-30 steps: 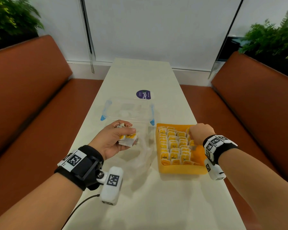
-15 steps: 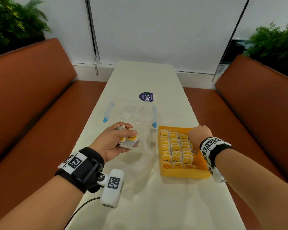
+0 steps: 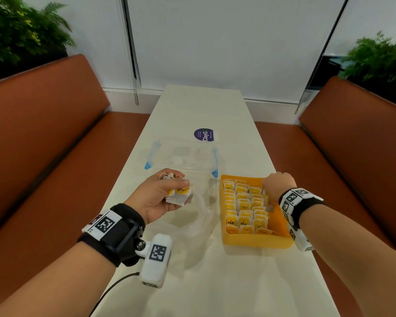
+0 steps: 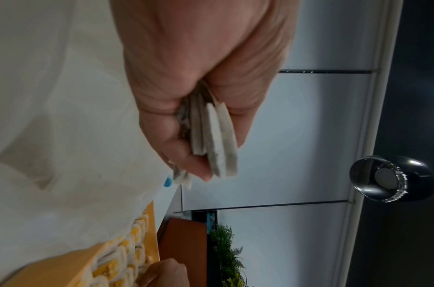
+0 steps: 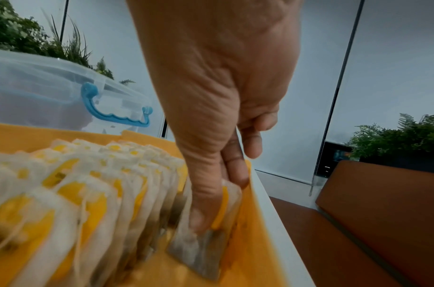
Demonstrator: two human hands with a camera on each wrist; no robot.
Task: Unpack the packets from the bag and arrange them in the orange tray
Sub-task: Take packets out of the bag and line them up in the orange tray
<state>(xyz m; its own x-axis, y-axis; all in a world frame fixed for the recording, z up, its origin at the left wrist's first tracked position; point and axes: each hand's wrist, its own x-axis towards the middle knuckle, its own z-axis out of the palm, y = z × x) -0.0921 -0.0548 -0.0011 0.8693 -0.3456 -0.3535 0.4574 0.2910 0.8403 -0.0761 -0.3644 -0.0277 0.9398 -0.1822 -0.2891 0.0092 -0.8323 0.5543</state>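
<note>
Long white table (image 3: 206, 282) running away toward pale roller blinds (image 3: 226, 42), with rust-brown bench seats (image 3: 39, 138) along both sides and green ferns (image 3: 21, 28) in the far corners. On the table, beyond the hands, a clear lidded box with blue clasps (image 3: 183, 156) and a round purple sticker (image 3: 204, 134) just past it. Between the hands, a crumpled clear bag (image 3: 199, 216), nearly see-through and hard to trace at its edges. On the right, the orange tray (image 3: 256, 242), its long axis lying along the table, filled with rows of upright packets (image 3: 242, 202), yellow tags facing the near end; rows running along that same axis. Left hand (image 3: 157, 197) raised over the table left of the bag, palm up, thumb and fingers curled round a small stack of packets (image 3: 178, 195), strings bunched above; in the left wrist view the stack (image 4: 216, 139) seen edge-on, count not clear. Right hand (image 3: 278, 186) over the tray's right side, fingertips hidden from the head view; in the right wrist view thumb and forefinger pinching one packet (image 5: 203, 250) standing by the tray's right wall (image 5: 257, 233), leaning a little, much of that view blurred. Forearms cut off at the lower frame.
</note>
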